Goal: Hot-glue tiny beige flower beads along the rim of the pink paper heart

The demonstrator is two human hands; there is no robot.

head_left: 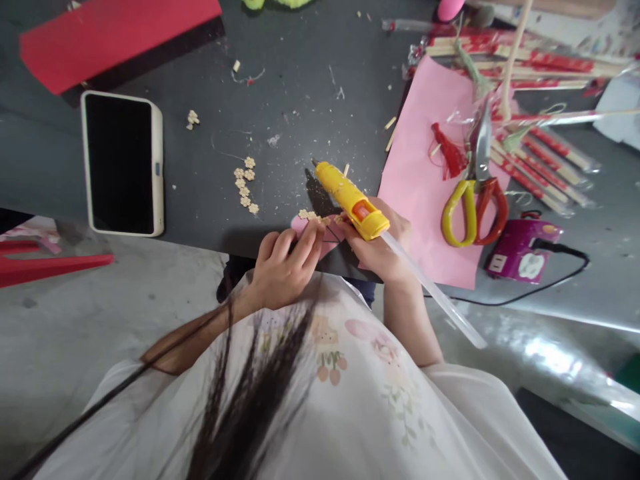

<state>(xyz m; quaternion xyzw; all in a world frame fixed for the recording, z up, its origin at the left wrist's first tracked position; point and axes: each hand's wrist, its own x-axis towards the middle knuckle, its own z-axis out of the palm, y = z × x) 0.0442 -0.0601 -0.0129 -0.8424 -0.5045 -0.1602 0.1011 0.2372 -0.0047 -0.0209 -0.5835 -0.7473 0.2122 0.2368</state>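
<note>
My right hand (pixel 383 250) is closed around a yellow glue gun (pixel 350 199); its nozzle points away from me and a clear glue stick (pixel 433 290) juts out of its back. My left hand (pixel 285 267) pinches a small pink piece (pixel 301 225) with tiny beige flower shapes on it at the near edge of the dark table (pixel 280 87). The two hands are close together, almost touching. More small beige flowers (pixel 245 183) lie loose on the table just beyond my left hand.
A phone (pixel 123 163) in a pale case lies at the left, red paper (pixel 115 37) behind it. A pink sheet (pixel 425 180), scissors (pixel 475 193) with yellow and red handles, packed sticks (pixel 535 157) and a purple plug box (pixel 520 250) with a black cable lie to the right.
</note>
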